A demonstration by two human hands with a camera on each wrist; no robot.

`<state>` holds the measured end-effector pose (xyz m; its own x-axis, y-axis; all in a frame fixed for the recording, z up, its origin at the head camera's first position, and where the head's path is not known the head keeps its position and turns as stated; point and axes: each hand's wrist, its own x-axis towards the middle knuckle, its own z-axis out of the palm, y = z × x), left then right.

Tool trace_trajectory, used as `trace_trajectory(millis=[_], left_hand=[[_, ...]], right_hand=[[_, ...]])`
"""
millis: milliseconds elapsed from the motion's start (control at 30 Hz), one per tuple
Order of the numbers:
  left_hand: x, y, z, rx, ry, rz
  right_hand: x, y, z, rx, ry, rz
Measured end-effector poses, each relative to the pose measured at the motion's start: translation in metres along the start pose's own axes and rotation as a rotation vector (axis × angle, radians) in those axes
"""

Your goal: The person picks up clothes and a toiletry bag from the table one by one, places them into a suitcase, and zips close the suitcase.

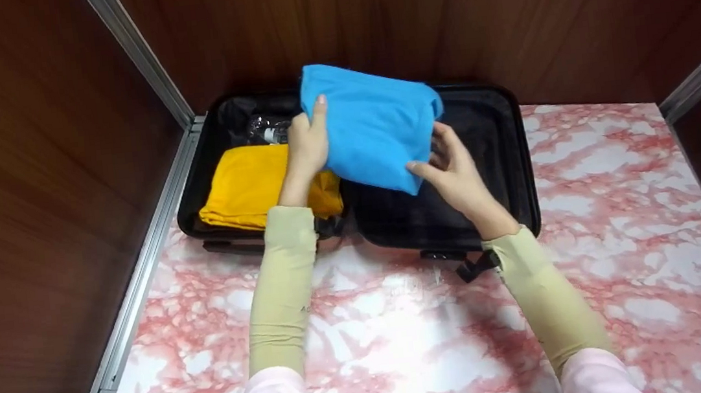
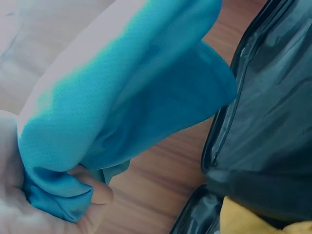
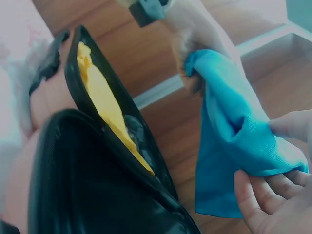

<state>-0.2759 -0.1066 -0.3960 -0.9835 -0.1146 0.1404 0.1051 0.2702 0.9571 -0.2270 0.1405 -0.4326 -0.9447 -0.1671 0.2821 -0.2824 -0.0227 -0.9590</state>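
Observation:
A folded blue cloth garment (image 1: 375,125) is held up over the middle of an open black suitcase (image 1: 519,159). My left hand (image 1: 308,139) grips its left edge, thumb on top; the left wrist view shows the fabric bunched in the curled fingers (image 2: 100,195). At the lower right corner, my right hand (image 1: 455,169) pinches the cloth between thumb and fingers, also seen in the right wrist view beside the blue fabric (image 3: 243,141). A folded yellow garment (image 1: 245,185) lies in the suitcase's left half, partly behind my left forearm.
Behind the yellow garment, a clear plastic bottle (image 1: 268,130) with a white label lies in the left half. The suitcase stands on a red-and-white marbled surface (image 1: 623,246), close against the brown wood-grain back wall (image 1: 384,17). A metal-framed side panel (image 1: 153,243) borders the left.

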Motion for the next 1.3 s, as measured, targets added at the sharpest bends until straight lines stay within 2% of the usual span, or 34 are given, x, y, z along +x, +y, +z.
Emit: trace_trajectory(millis=[200,467,567,733,933,1167,1300], left_hand=[[-0.004,-0.01,-0.028,0.013,0.033,-0.026],[-0.008,-0.02,-0.061,-0.042,0.021,-0.043],[-0.007,-0.02,-0.074,-0.017,0.04,-0.045],[0.0,-0.019,-0.092,0.066,0.085,-0.009],[0.008,-0.026,-0.111,0.152,0.151,0.003],[0.008,-0.049,-0.124,0.143,0.186,0.006],[0.006,-0.067,-0.13,0.127,0.193,0.004]], right_hand=[[0.001,0.009,0.032,-0.02,-0.015,0.014],[0.01,0.009,0.057,-0.077,-0.071,-0.019],[0.017,0.008,0.065,-0.093,-0.091,-0.023],[0.03,0.003,0.076,-0.103,-0.113,-0.014],[0.041,-0.001,0.091,-0.117,-0.14,-0.033],[0.045,0.008,0.109,-0.134,-0.162,0.007],[0.042,0.021,0.119,-0.19,-0.163,0.037]])
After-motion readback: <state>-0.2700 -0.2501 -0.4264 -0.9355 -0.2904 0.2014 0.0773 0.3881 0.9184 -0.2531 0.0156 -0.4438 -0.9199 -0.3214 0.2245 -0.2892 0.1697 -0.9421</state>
